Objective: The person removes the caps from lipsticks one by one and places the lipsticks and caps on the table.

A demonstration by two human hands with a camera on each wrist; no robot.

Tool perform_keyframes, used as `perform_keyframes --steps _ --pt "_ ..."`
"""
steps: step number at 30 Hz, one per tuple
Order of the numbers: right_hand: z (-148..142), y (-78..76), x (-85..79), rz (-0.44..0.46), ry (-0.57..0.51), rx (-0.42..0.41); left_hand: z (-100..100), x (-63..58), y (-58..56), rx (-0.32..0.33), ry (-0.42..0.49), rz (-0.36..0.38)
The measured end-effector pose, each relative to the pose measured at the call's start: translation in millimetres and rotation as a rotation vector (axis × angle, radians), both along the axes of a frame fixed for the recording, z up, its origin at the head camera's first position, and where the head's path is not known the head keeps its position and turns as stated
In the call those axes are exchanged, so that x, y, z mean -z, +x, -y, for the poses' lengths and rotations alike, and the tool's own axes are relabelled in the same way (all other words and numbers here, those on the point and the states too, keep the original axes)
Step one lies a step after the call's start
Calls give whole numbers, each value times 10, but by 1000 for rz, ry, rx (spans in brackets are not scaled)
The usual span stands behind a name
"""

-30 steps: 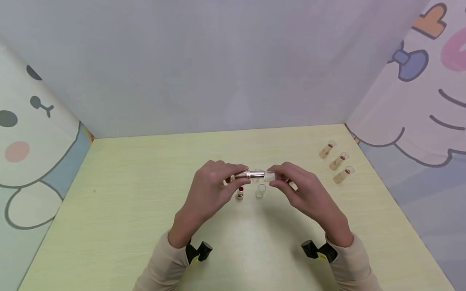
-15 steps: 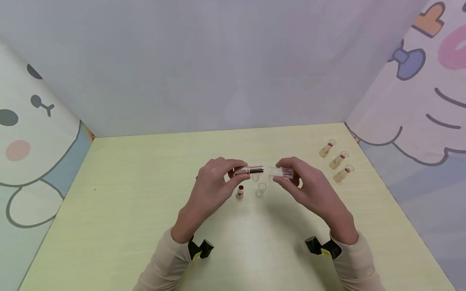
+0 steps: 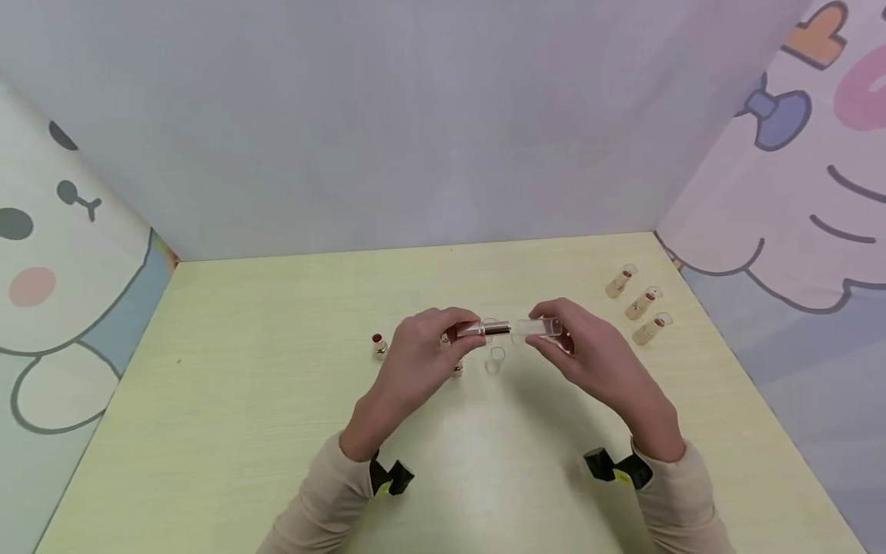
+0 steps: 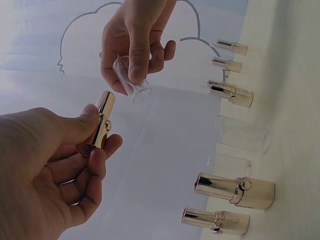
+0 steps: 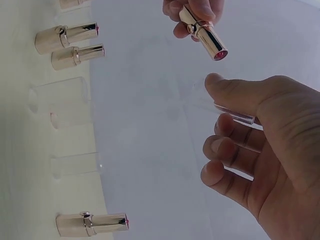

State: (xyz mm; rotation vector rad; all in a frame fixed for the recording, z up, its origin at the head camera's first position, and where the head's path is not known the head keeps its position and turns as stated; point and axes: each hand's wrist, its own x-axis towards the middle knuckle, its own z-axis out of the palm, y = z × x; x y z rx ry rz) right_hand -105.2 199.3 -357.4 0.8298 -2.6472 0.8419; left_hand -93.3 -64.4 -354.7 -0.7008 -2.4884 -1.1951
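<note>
While hands (image 3: 422, 346) (image 3: 598, 346) hold cap (image 3: 527, 328) and tube (image 5: 210, 40), lipstick (image 5: 220, 55) seemingly inside tube.

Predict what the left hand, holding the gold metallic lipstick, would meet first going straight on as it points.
Probably the clear, cylindrical, plastic-looking cap in the right hand, though exact depth is unclear.

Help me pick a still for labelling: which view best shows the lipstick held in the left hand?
The right wrist view: the lipstick appears clearly, with barrel, collar and red end visible. The left wrist view shows barrel and collar, but not the red end; the head view shows it small, partly covered by fingers.
</note>
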Motion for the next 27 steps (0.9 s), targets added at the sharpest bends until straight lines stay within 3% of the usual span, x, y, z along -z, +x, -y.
perform_keyframes --steps 9,17,27 --pt "-91 46 200 107 34 65 -230 123 6 71 -107 35" --pt "-114 23 563 226 28 76 -250 164 19 85 -125 65" --pt "-38 -106 789 310 41 68 -258 191 50 65 -140 61"
